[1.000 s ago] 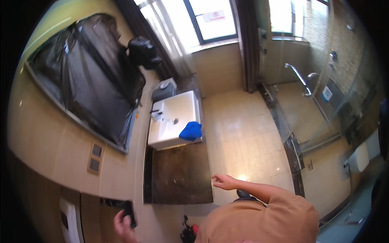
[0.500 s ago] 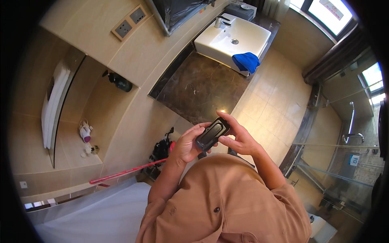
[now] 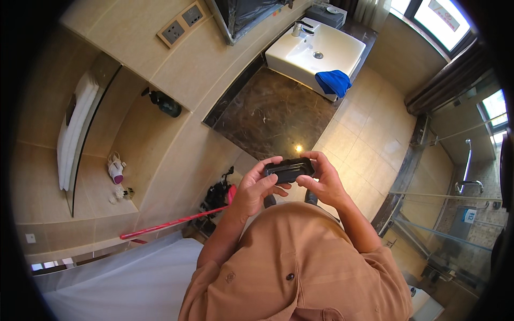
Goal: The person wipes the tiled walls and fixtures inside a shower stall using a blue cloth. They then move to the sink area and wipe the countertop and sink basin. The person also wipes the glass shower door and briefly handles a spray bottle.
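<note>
In front of my belly, both hands hold a small black rectangular object with a rounded, recessed face; its exact kind I cannot make out. My left hand grips the left end, thumb along the near edge and fingers behind. The right end sits between the thumb and index finger of my right hand. Just beyond lies the dark marble counter, where a bright spot of light glints near its front corner.
A white basin with a blue cloth over its corner stands on the counter. To the left are a niche with white towels, a dark pump bottle and a red pole. Glass shower panels stand right.
The black object has turned from a steep slant to nearly level. My right hand has closed onto its right end, and the view has shifted slightly.
</note>
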`<state>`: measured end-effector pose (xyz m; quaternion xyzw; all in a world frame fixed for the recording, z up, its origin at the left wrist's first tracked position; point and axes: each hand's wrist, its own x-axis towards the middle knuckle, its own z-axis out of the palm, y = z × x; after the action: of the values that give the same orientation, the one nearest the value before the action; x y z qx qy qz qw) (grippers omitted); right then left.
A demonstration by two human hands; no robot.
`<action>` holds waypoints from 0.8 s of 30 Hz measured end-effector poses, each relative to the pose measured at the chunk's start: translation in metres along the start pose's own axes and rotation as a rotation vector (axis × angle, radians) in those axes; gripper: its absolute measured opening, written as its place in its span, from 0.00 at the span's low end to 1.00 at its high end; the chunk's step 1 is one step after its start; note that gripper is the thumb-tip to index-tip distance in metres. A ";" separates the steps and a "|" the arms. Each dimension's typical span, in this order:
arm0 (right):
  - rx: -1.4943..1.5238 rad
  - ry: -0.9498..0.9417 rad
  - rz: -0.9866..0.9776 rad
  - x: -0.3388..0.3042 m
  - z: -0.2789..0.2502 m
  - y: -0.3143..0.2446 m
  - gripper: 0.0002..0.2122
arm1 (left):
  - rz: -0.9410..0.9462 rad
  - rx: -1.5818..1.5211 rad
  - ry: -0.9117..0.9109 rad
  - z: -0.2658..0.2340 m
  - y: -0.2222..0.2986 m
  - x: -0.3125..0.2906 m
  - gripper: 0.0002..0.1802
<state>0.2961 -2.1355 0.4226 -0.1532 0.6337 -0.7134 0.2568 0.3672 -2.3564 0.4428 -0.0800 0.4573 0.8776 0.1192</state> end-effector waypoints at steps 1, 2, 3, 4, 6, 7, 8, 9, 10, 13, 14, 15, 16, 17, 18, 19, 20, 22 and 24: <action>0.012 0.003 0.006 -0.001 0.002 -0.002 0.28 | 0.026 0.073 0.014 -0.001 0.000 -0.001 0.30; 0.025 0.006 0.012 -0.002 0.005 -0.005 0.28 | 0.043 0.072 0.016 -0.003 0.000 -0.001 0.31; 0.037 0.009 0.019 -0.003 0.006 -0.007 0.28 | 0.060 0.069 0.018 -0.005 -0.001 -0.001 0.31; 0.051 0.008 0.028 -0.004 0.007 -0.008 0.27 | 0.077 0.067 0.020 -0.006 -0.001 -0.001 0.32; 0.079 0.005 0.048 -0.005 0.008 -0.010 0.27 | 0.090 0.081 0.017 -0.009 -0.001 0.000 0.34; 0.128 -0.002 0.037 -0.006 0.009 -0.010 0.26 | 0.097 0.087 0.017 -0.010 -0.001 -0.001 0.36; 0.178 -0.010 0.027 -0.007 0.009 -0.011 0.25 | 0.092 0.079 0.019 -0.011 -0.001 -0.001 0.36; 0.227 -0.020 0.015 -0.008 0.010 -0.013 0.24 | 0.089 0.072 0.021 -0.011 -0.002 -0.001 0.37; 0.236 -0.029 0.024 -0.009 0.010 -0.016 0.23 | 0.087 0.064 0.024 -0.012 -0.002 -0.002 0.37; 0.257 -0.048 0.033 -0.012 0.009 -0.022 0.23 | 0.091 0.053 0.022 -0.011 0.001 -0.003 0.38; 0.262 -0.049 0.027 -0.012 0.009 -0.021 0.23 | 0.101 0.052 0.014 -0.010 0.001 -0.003 0.39; 0.267 -0.050 0.019 -0.012 0.009 -0.021 0.24 | 0.110 0.052 0.006 -0.010 0.002 -0.003 0.39; 0.267 -0.051 0.017 -0.013 0.010 -0.022 0.24 | 0.120 0.051 -0.002 -0.010 0.002 -0.004 0.39; 0.268 -0.052 0.015 -0.013 0.010 -0.023 0.23 | 0.127 0.071 -0.006 -0.010 0.002 -0.004 0.39; 0.268 -0.053 0.012 -0.014 0.010 -0.024 0.23 | 0.135 0.092 -0.009 -0.009 0.003 -0.004 0.39; 0.265 -0.056 0.012 -0.014 0.010 -0.026 0.24 | 0.143 0.113 -0.013 -0.009 0.004 -0.005 0.39; 0.262 -0.058 0.012 -0.015 0.010 -0.027 0.24 | 0.145 0.133 -0.018 -0.008 0.006 -0.006 0.39; 0.256 -0.059 0.007 -0.016 0.010 -0.032 0.24 | 0.152 0.173 -0.036 -0.005 0.011 -0.006 0.38; 0.251 -0.062 0.001 -0.018 0.011 -0.037 0.24 | 0.167 0.190 -0.017 0.001 0.017 -0.011 0.37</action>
<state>0.3109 -2.1318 0.4630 -0.1416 0.5314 -0.7818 0.2937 0.3727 -2.3664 0.4594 -0.0226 0.5424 0.8379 0.0568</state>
